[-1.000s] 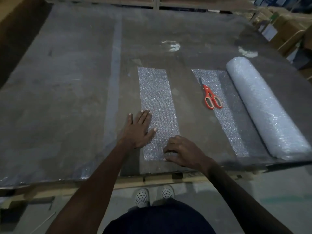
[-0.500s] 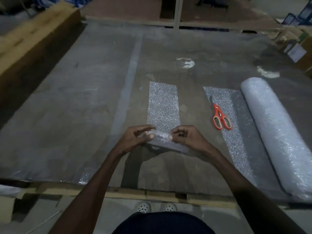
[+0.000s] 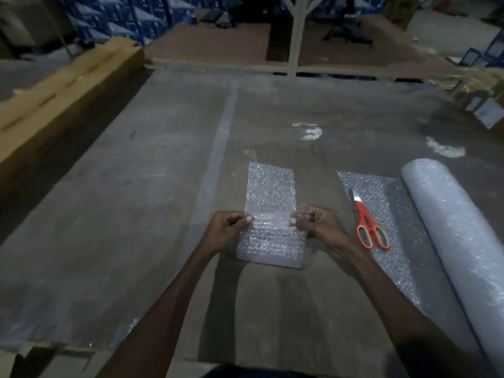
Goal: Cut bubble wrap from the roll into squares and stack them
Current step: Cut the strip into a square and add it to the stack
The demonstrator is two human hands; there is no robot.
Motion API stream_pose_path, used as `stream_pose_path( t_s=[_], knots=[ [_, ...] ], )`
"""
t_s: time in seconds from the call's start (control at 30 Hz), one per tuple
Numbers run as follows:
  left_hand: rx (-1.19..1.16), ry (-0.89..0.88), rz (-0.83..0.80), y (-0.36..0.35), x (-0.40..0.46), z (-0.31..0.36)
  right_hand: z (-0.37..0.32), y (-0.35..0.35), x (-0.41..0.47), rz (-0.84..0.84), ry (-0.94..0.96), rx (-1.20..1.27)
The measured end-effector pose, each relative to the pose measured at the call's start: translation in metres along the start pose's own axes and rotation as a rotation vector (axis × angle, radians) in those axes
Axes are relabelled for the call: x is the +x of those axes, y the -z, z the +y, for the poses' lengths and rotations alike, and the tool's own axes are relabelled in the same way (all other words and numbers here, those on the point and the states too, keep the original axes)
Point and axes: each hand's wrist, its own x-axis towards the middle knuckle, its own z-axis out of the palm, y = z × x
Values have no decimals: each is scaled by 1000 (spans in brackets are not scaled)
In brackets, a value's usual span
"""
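A cut strip of bubble wrap [image 3: 271, 192] lies in the middle of the table, its near end folded over towards the far end. My left hand [image 3: 227, 227] pinches the left corner of that folded end and my right hand [image 3: 319, 225] pinches the right corner, both a little above the table. The bubble wrap roll [image 3: 458, 227] lies at the right, with an unrolled sheet [image 3: 387, 203] spread out beside it. Orange-handled scissors [image 3: 368, 225] lie closed on that sheet, just right of my right hand.
The large grey table [image 3: 136, 214] is covered with clear plastic film. A long cardboard box [image 3: 54, 96] runs along the far left edge. Boxes [image 3: 480, 105] stand at the far right corner, and a white post [image 3: 296, 34] rises behind the table.
My hands went from pressing the strip flat at its near end to pinching its two near corners, lifting them and carrying them forward, folding the strip over itself. The view tilted up.
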Motion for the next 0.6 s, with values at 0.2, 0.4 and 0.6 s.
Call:
stream_pose_path(
  t_s=[0.2,0.4,0.6],
  knots=[
    [27,48,119,15,58,-3,-11,-3,64,137,-34,-36],
    [123,133,193,24,133,-20,-19,-4,135,298,-114,15],
    [316,179,205,24,183,-28,-13,1,187,422,-151,-67]
  ],
)
